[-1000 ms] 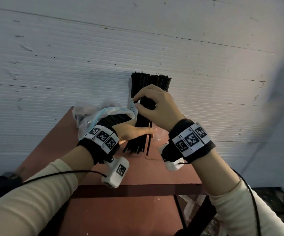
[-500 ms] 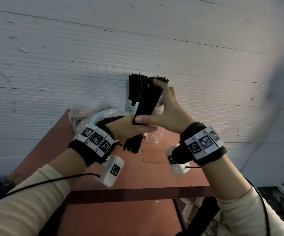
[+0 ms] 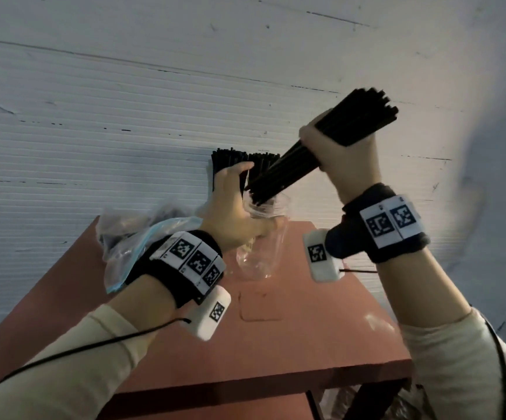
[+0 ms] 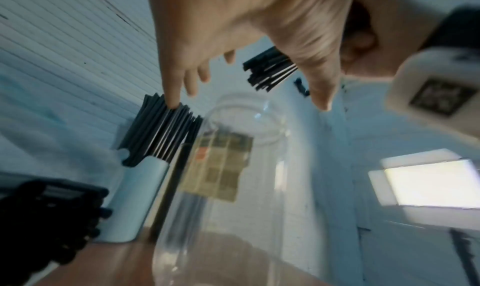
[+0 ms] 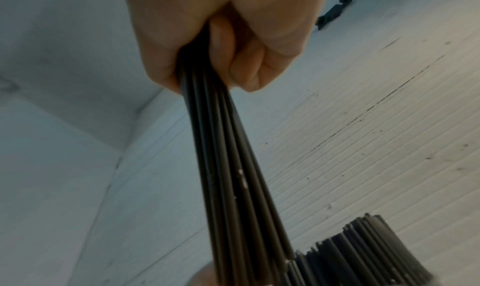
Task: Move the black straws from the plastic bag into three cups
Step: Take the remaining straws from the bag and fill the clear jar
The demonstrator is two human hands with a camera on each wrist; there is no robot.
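My right hand [image 3: 333, 147] grips a thick bundle of black straws [image 3: 288, 166] [image 5: 233, 167]. The bundle is raised and tilted, and its lower ends reach the mouth of a clear plastic cup [image 3: 260, 256] [image 4: 233, 208] standing on the table. My left hand [image 3: 233, 210] spans the top of that cup with spread, straight fingers [image 4: 176, 89]. Its thumb lies on the cup's near side. The index tip touches black straws [image 4: 163, 130] standing in a white cup [image 4: 140, 187] behind. A plastic bag [image 3: 142, 237] with more straws lies to the left.
The reddish-brown table [image 3: 276, 334] is small, with its front edge near me and open floor to the right. A white ribbed wall [image 3: 124, 116] stands right behind the cups. Straws stand in cups [image 3: 230, 160] at the table's far edge.
My right hand has lifted the bundle up and to the right and tilted it, with its lower ends at the clear cup. My left hand has left the bundle and now spans the cup's top.
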